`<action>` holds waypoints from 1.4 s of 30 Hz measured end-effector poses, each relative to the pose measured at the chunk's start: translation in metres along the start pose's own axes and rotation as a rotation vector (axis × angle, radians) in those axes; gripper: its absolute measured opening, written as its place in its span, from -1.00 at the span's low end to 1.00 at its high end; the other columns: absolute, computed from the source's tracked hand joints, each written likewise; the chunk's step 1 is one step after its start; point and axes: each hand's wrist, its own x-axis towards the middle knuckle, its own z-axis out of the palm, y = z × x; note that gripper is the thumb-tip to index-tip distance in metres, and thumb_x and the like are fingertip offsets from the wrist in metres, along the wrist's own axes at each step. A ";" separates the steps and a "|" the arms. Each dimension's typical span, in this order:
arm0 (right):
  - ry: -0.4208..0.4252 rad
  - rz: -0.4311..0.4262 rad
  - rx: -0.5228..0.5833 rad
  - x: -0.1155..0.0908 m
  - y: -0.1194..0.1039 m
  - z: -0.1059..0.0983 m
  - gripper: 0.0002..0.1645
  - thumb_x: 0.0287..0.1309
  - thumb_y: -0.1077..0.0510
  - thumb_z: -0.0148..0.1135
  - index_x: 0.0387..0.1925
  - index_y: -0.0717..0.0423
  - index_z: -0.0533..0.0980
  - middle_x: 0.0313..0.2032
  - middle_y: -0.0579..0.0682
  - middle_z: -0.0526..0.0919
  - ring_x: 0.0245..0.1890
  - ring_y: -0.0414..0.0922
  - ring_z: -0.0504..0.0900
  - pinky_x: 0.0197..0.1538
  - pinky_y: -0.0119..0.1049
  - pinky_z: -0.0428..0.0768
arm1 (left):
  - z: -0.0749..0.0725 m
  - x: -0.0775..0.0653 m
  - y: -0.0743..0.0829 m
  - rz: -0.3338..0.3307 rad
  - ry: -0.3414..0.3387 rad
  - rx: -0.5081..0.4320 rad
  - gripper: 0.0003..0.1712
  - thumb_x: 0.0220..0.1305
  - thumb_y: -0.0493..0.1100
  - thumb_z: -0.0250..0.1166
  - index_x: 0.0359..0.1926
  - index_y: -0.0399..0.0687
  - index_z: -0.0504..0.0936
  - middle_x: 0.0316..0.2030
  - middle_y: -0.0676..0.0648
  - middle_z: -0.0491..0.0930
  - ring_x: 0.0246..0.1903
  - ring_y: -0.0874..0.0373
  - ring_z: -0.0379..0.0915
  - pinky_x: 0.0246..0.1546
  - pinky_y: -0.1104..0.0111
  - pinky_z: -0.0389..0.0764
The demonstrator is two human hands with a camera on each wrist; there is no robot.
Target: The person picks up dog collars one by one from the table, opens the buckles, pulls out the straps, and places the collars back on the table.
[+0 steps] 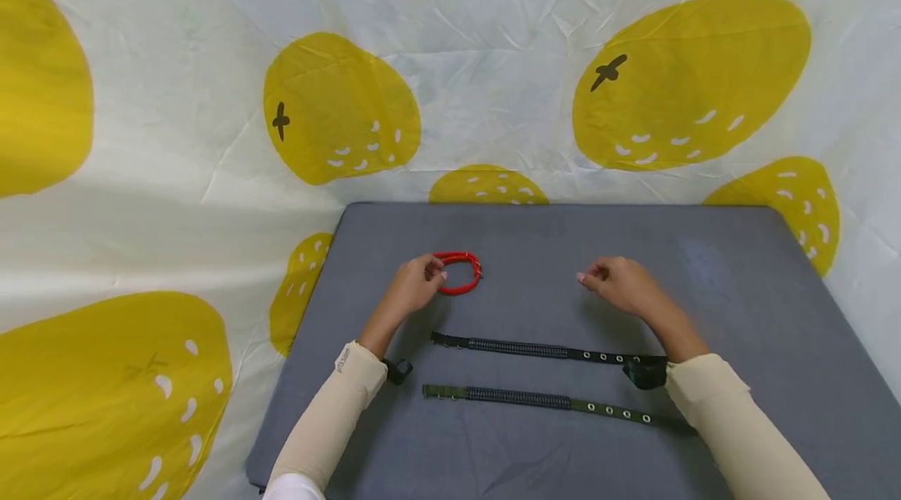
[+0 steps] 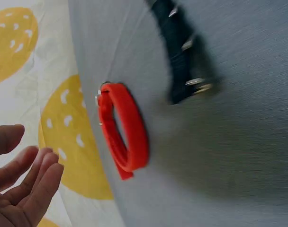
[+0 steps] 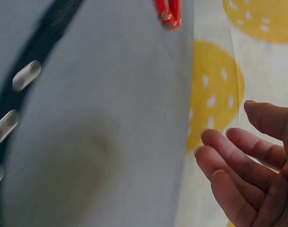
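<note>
A red collar (image 1: pixel 459 291), fastened into a loop, lies on the grey table. My left hand (image 1: pixel 414 286) hovers just beside its left side, and in the left wrist view those fingers (image 2: pixel 44 189) are loosely bent, apart from the red collar (image 2: pixel 134 127). Off to the right, my right hand (image 1: pixel 622 285) hangs over the bare tabletop, its fingers relaxed around nothing in the right wrist view. Nearer to me, a black collar (image 1: pixel 517 347) with metal eyelets is stretched out straight. Parallel to it lies a dark green collar (image 1: pixel 517 399); its right end is partly hidden by my right forearm.
The padded grey table (image 1: pixel 563 242) backs onto a white cloth (image 1: pixel 486 93) printed with large yellow fruit. This cloth also hangs along the left and right sides. A dark wrist camera (image 1: pixel 645 373) on my right arm overlaps the black collar's end.
</note>
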 end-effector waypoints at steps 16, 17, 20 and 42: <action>-0.083 -0.102 -0.119 0.126 -0.103 0.108 -0.55 0.13 0.04 0.33 -0.02 0.22 0.50 -0.13 0.13 0.61 -0.17 0.06 0.58 -0.15 -0.08 0.55 | 0.028 0.086 0.001 -0.005 -0.175 0.299 -0.60 0.22 -0.15 0.32 0.06 -0.18 0.56 -0.05 -0.12 0.57 -0.06 0.01 0.49 -0.07 0.23 0.53; -0.077 -0.104 -0.131 0.129 -0.105 0.114 -0.60 0.11 0.06 0.34 -0.09 0.22 0.52 -0.21 0.12 0.63 -0.24 0.05 0.59 -0.20 -0.10 0.55 | 0.030 0.088 -0.001 0.010 -0.189 0.334 -0.60 0.20 -0.17 0.32 0.06 -0.19 0.57 -0.06 -0.13 0.58 -0.05 0.01 0.49 -0.07 0.23 0.52; -0.053 -0.099 -0.160 0.135 -0.109 0.130 -0.73 0.06 0.09 0.38 -0.32 0.18 0.52 -0.45 0.05 0.57 -0.44 -0.01 0.53 -0.38 -0.16 0.50 | 0.036 0.091 -0.008 0.054 -0.223 0.442 -0.65 0.15 -0.19 0.36 -0.02 -0.16 0.60 -0.12 -0.11 0.59 -0.08 0.02 0.50 -0.07 0.26 0.51; 0.040 -0.175 0.064 0.133 -0.098 0.117 -0.81 -0.04 0.22 0.36 -0.33 0.23 0.60 -0.50 0.01 0.61 -0.50 -0.10 0.55 -0.40 -0.26 0.52 | 0.028 0.081 -0.009 0.223 -0.148 0.513 -0.88 0.13 -0.16 0.37 -0.41 -0.03 0.57 -0.43 0.02 0.56 -0.40 0.10 0.50 -0.41 0.30 0.52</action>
